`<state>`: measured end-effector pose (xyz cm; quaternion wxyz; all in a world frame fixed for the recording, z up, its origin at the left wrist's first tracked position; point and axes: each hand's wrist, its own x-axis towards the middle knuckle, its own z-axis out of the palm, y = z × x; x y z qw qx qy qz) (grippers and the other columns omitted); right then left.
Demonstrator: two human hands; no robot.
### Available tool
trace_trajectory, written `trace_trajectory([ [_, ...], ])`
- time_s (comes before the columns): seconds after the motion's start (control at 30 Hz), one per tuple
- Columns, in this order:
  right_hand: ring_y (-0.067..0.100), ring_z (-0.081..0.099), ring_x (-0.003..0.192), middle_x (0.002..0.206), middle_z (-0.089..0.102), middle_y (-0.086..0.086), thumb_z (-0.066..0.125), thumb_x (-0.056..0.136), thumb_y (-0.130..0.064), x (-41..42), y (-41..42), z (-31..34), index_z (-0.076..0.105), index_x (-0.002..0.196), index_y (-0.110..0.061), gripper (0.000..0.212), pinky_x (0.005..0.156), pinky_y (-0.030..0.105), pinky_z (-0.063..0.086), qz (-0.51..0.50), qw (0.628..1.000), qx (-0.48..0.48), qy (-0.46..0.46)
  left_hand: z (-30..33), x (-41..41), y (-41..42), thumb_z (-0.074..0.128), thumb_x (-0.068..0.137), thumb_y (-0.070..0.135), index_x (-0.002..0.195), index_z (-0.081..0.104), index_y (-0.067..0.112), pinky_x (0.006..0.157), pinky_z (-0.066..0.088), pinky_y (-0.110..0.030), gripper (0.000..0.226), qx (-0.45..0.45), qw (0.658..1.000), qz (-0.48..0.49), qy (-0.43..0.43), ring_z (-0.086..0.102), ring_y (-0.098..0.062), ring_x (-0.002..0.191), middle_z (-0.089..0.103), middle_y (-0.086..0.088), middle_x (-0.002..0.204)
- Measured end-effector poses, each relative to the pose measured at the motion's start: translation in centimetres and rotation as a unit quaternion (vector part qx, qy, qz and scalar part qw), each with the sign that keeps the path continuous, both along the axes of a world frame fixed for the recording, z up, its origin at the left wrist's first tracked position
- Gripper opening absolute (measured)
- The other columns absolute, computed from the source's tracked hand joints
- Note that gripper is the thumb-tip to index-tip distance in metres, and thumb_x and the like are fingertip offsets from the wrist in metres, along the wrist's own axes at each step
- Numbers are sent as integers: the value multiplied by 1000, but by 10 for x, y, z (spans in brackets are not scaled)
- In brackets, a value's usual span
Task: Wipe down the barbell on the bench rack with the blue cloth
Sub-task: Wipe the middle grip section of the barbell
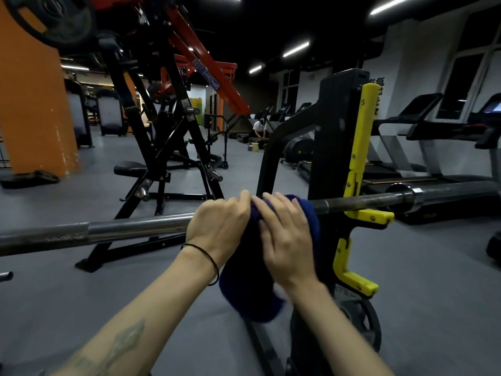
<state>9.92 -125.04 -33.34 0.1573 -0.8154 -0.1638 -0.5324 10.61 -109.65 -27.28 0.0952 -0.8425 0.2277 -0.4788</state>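
A steel barbell runs across the view from lower left to right, resting in the yellow hook of the black bench rack upright. A dark blue cloth is draped over the bar just left of the upright and hangs down below it. My left hand curls over the bar at the cloth's left edge, fingers hooked on top. My right hand lies on the cloth, pressing it around the bar. The bar under both hands is hidden.
The bar's sleeve sticks out to the right past the rack. A black and red plate-loaded machine stands behind the bar. Treadmills line the right wall. A person crouches far back. An orange pillar is left.
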Motion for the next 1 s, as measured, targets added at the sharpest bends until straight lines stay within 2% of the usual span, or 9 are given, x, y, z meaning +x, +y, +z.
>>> trace_trajectory([
  [0.13, 24, 39, 146, 147, 56, 7, 32, 109, -33, 7, -59, 4, 60, 142, -15, 47, 128, 35, 11, -57, 992, 111, 28, 19, -4, -7, 61, 89, 27, 89, 53, 20, 59, 33, -32, 10, 10, 983, 65, 171, 62, -29, 69, 58, 0, 75],
  [0.27, 26, 36, 149, 143, 59, 8, 27, 109, -32, 15, -25, 6, 65, 134, -11, 50, 129, 48, 8, -59, 968, 245, 15, 35, 11, -7, 63, 86, 47, 82, 51, 19, 63, 40, -33, 30, -33, 947, 41, 317, 49, -22, 60, 44, 3, 69],
  [0.33, 28, 37, 149, 142, 59, 7, 29, 108, -30, 8, 18, 3, 65, 135, -12, 48, 129, 50, 8, -38, 974, 223, 9, 34, 12, -9, 59, 88, 46, 81, 52, 20, 63, 38, -32, 27, -29, 953, 36, 300, 51, -24, 64, 44, 4, 67],
  [0.4, 28, 40, 147, 143, 59, 7, 36, 107, -27, 0, 32, -3, 63, 140, -13, 45, 129, 47, 12, -8, 992, 128, -1, 27, 7, -6, 54, 90, 37, 86, 55, 21, 60, 34, -31, 16, -5, 978, 32, 206, 58, -27, 68, 53, 3, 71],
  [0.53, 29, 45, 143, 145, 57, 8, 36, 111, -33, 3, -29, -2, 58, 146, -17, 45, 126, 48, 21, -49, 999, 14, -6, -2, -5, 14, 69, 76, 15, 86, 55, 16, 53, 30, -35, 17, 13, 998, -46, 45, 57, -29, 64, 57, -6, 76],
  [0.63, 31, 35, 150, 152, 51, 9, 28, 112, -36, 9, -38, -10, 58, 145, -16, 49, 127, 52, 17, -77, 990, 116, -2, -21, -6, 18, 60, 80, 21, 99, 56, 14, 63, 35, -36, 20, 14, 999, -43, 15, 51, -26, 74, 52, -4, 86],
  [0.77, 28, 19, 158, 157, 46, 9, 31, 109, -26, 13, 42, -7, 60, 141, -13, 45, 129, 49, 7, -45, 959, 281, -16, -19, -1, 11, 59, 82, 18, 96, 56, 15, 63, 38, -38, 14, -18, 999, -41, -10, 52, -28, 75, 54, -5, 86],
  [0.93, 29, 39, 149, 152, 53, 9, 43, 109, -29, 5, 0, -10, 53, 150, -17, 45, 127, 47, 21, -10, 999, -26, -35, -22, 0, 16, 52, 86, 14, 103, 59, 13, 62, 41, -40, 19, -2, 998, -51, -26, 53, -30, 74, 55, -6, 88],
  [1.0, 30, 45, 144, 148, 55, 10, 39, 110, -33, 9, -36, -5, 55, 148, -16, 45, 126, 46, 22, -54, 998, -14, -26, -21, -2, 14, 56, 85, 30, 102, 58, 16, 63, 38, -39, 23, -4, 999, -36, 7, 53, -28, 77, 55, -4, 90],
])
